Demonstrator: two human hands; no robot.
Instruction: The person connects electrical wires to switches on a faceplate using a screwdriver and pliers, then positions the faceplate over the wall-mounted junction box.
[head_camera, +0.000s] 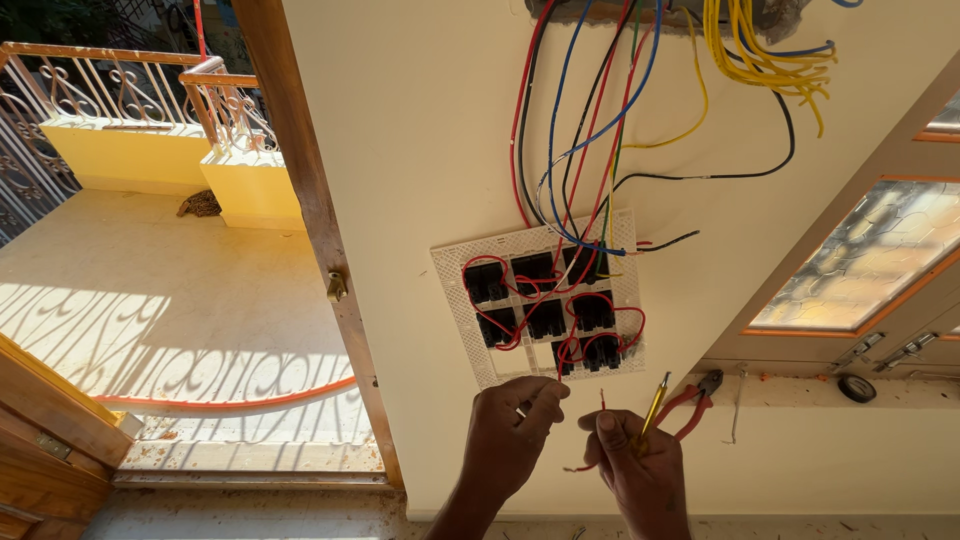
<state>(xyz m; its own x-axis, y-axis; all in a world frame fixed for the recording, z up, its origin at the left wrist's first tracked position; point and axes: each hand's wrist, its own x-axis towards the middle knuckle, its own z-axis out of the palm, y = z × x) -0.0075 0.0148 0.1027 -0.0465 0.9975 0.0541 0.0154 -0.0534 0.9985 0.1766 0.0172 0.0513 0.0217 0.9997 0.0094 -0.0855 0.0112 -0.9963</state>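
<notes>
A white switch plate (455, 290) hangs face-down against the cream wall, showing the backs of several black switches (545, 318) looped with red wires. Red, blue, black and yellow wires (590, 110) run down to it from a wall opening above. My left hand (512, 432) pinches a thin red wire (559, 372) that comes from the plate's lower edge. My right hand (632, 462) holds a short red wire end (602, 400) upright between finger and thumb, together with a yellow-handled screwdriver (655, 400).
Red-handled pliers (697, 396) and a black tape roll (856, 388) lie on a ledge at right, below a patterned glass window (870, 260). A wooden door frame (320, 230) at left borders a sunlit balcony with railings (110, 90).
</notes>
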